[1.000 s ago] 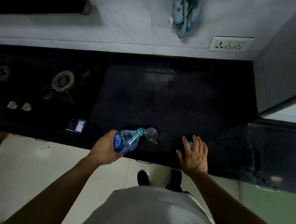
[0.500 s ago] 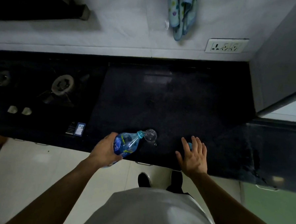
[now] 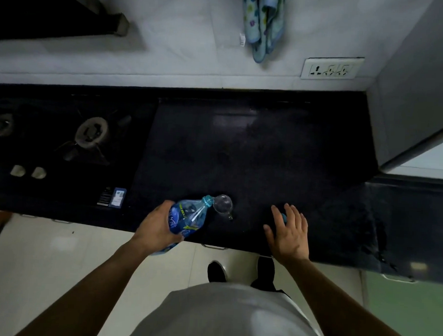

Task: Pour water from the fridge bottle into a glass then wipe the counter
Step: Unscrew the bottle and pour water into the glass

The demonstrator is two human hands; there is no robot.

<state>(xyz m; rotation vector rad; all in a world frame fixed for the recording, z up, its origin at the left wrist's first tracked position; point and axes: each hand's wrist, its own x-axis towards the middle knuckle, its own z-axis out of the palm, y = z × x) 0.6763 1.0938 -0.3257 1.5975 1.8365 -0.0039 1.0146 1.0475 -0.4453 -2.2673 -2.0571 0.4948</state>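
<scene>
My left hand (image 3: 155, 228) grips a clear plastic water bottle (image 3: 189, 215) with a blue label, tilted so its neck points right, over the rim of a small clear glass (image 3: 223, 204). The glass stands near the front edge of the black counter (image 3: 267, 157). My right hand (image 3: 290, 233) lies flat on the counter to the right of the glass, fingers straight and spread. A small blue thing, perhaps the bottle cap (image 3: 284, 217), peeks out under its fingers. A patterned light-blue cloth (image 3: 264, 21) hangs on the wall above.
A gas stove with burners (image 3: 91, 132) and two knobs (image 3: 27, 171) fills the counter's left side. A small card (image 3: 117, 198) lies by the stove. A wall socket (image 3: 332, 68) is at the back right, and a grey fridge side (image 3: 419, 88) rises at the right.
The bottle stays tilted at the glass in my left hand, and my right hand stays flat on the counter. Only the view has shifted slightly.
</scene>
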